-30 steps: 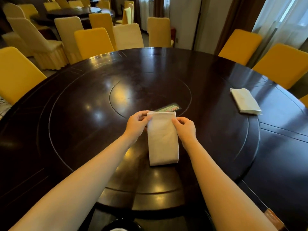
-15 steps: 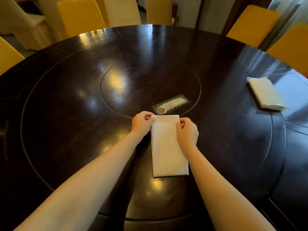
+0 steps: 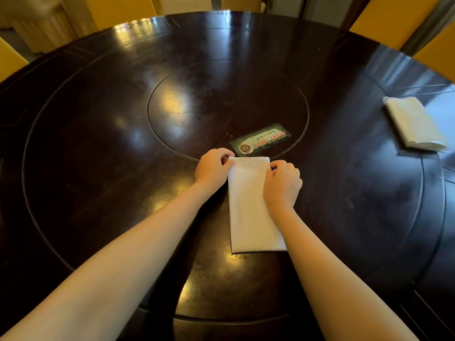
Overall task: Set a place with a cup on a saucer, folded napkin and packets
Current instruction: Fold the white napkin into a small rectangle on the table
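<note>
A white cloth napkin [image 3: 248, 207], folded into a long rectangle, lies flat on the dark round table [image 3: 98, 148] in front of me. My left hand [image 3: 213, 167] pinches its far left corner. My right hand [image 3: 283, 184] pinches the far right corner and covers part of the right edge. No cup, saucer or packets are in view.
A green printed card [image 3: 261, 140] lies just beyond the napkin on the inner turntable. A second folded white napkin [image 3: 414, 124] sits at the right of the table. Yellow and cream chairs [image 3: 386, 20] ring the far edge.
The view has tilted down and closer to the table. Both hands stay on the napkin's far corners, and the napkin lies in about the same spot.
</note>
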`<act>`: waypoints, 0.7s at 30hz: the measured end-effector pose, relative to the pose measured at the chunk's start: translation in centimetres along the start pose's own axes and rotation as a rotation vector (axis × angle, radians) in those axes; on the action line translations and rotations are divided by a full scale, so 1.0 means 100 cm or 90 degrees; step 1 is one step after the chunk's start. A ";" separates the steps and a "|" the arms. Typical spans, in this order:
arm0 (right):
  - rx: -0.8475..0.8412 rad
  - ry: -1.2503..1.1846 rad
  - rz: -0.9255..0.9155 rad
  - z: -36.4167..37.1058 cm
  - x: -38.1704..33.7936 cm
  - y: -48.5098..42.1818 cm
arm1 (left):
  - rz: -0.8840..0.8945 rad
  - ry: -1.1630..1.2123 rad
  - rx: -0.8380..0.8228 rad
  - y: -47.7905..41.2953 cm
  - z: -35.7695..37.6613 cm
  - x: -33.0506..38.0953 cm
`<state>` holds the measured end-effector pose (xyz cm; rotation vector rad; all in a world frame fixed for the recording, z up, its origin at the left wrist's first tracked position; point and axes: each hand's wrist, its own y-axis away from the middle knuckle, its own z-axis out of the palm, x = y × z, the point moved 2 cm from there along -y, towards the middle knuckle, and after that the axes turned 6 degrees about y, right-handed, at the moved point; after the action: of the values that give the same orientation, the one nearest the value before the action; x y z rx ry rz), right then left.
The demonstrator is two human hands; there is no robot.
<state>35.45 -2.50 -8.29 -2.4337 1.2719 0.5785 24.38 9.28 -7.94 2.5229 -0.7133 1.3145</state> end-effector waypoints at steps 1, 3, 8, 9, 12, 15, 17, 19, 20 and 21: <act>0.002 -0.013 0.007 -0.001 0.000 -0.001 | 0.000 0.010 0.004 0.000 0.000 0.001; 0.008 -0.035 0.015 -0.002 0.000 -0.002 | 0.000 0.036 0.013 0.001 -0.001 0.002; 0.020 -0.036 0.019 -0.001 -0.001 -0.003 | 0.001 -0.020 0.013 -0.001 0.001 0.002; 0.020 -0.029 0.018 0.000 -0.001 -0.003 | 0.006 -0.032 0.013 -0.001 0.001 0.002; 0.023 0.007 0.003 0.005 0.000 -0.002 | 0.015 -0.048 0.023 -0.003 0.001 -0.001; 0.041 0.051 -0.029 0.008 -0.001 0.001 | 0.026 -0.065 0.016 -0.004 0.001 -0.003; 0.035 0.062 -0.043 0.006 -0.001 0.001 | 0.033 -0.074 0.009 -0.005 0.001 -0.002; 0.030 0.051 -0.058 0.000 -0.003 0.002 | 0.032 -0.060 0.020 -0.003 -0.002 0.001; 0.039 0.043 -0.077 -0.004 -0.005 0.004 | 0.036 -0.047 0.040 0.000 -0.004 0.005; 0.056 0.035 -0.105 -0.009 -0.006 0.007 | 0.055 -0.039 0.068 0.006 -0.008 0.008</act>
<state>34.75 -2.87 -7.27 -2.4662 1.0805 0.4042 23.93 8.83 -6.83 2.6553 -0.7928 1.3415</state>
